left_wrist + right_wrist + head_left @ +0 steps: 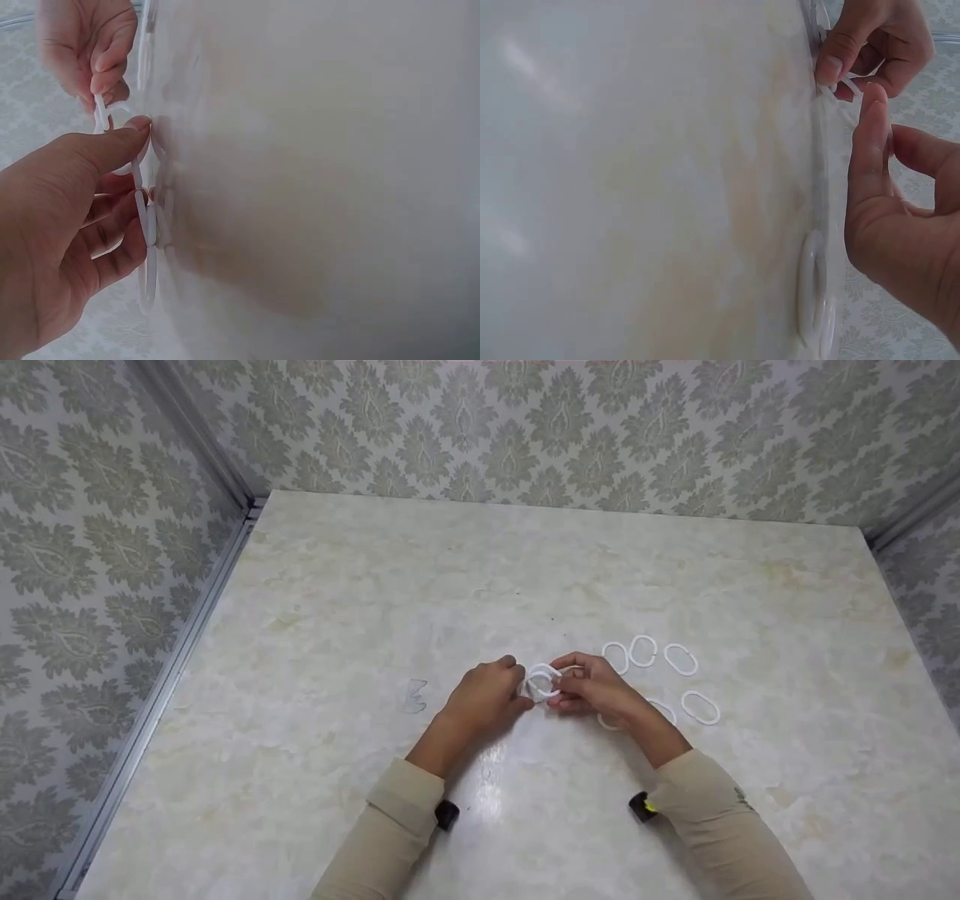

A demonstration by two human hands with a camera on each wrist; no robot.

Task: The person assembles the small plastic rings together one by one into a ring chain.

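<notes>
Both hands, left (486, 695) and right (592, 688), pinch linked white rings (541, 682) in curled fingers; loose rings (643, 651) lie just right of them on the worktop (375, 585).

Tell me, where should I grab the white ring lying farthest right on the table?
Probably from above. That white ring lies flat on the table, apart from the other rings, with bare table on its right. Pinch one long side of the oval, one finger inside the hole and the thumb outside.

Left hand (486, 694) and right hand (592, 686) meet, fingers curled in a pinching grip.
</notes>
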